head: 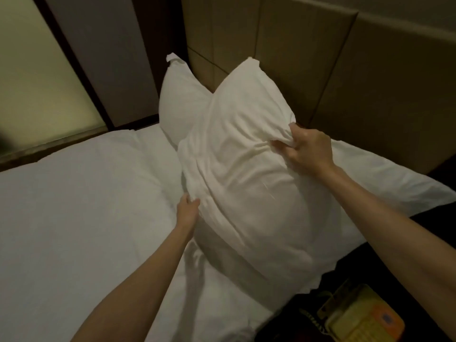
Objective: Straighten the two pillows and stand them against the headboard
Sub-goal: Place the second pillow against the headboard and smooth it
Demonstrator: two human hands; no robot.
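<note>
A large white pillow (244, 183) is lifted above the bed, tilted with one corner up near the headboard (296, 58). My right hand (307, 148) pinches a bunch of its cover at the right edge. My left hand (188, 211) grips its left edge lower down. Behind it, a second white pillow (180, 99) stands upright against the tan panelled headboard, at the left end, its top corner pointing up. The near pillow hides the lower right part of that far pillow.
The bed (81, 206) is covered with a white sheet that spreads left and forward. A frosted glass wall panel (37, 77) runs along the bed's far side. At the lower right, a yellow and orange phone (362, 319) sits on a dark bedside surface.
</note>
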